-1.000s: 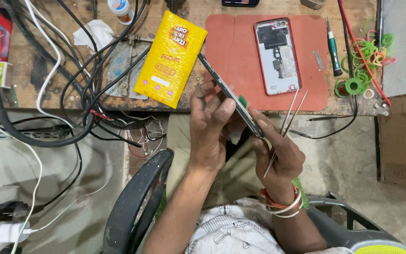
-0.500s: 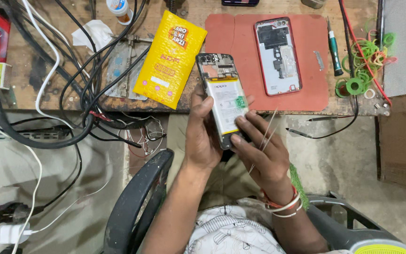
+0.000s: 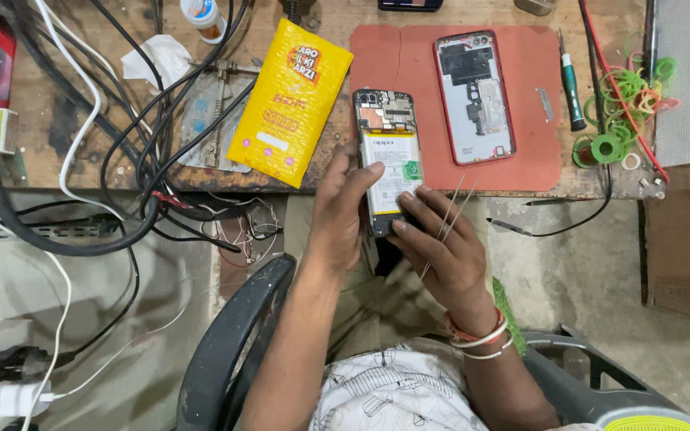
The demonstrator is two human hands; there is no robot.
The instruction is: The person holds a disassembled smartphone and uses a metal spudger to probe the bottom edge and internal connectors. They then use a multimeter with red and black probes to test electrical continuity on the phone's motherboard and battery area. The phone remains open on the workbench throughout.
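White battery up, opened phone point(image 3: 389, 164) gripped in both hands over the bench edge.

Left hand point(image 3: 343, 209) clamped round the phone's left side, thumb on the battery; right hand point(image 3: 445, 251) pinching its lower right corner, thin metal tweezers point(image 3: 450, 214) tucked between the fingers. Just left on the wooden bench point(image 3: 89, 152), yellow packet point(image 3: 289, 100); just right, red mat point(image 3: 533, 152) bearing second opened phone point(image 3: 474, 96).

Glossy yellow plastic pouch point(image 3: 290, 101) and matt red rubbery mat point(image 3: 537, 120) are lying on rough, worn wooden bench point(image 3: 105, 160).
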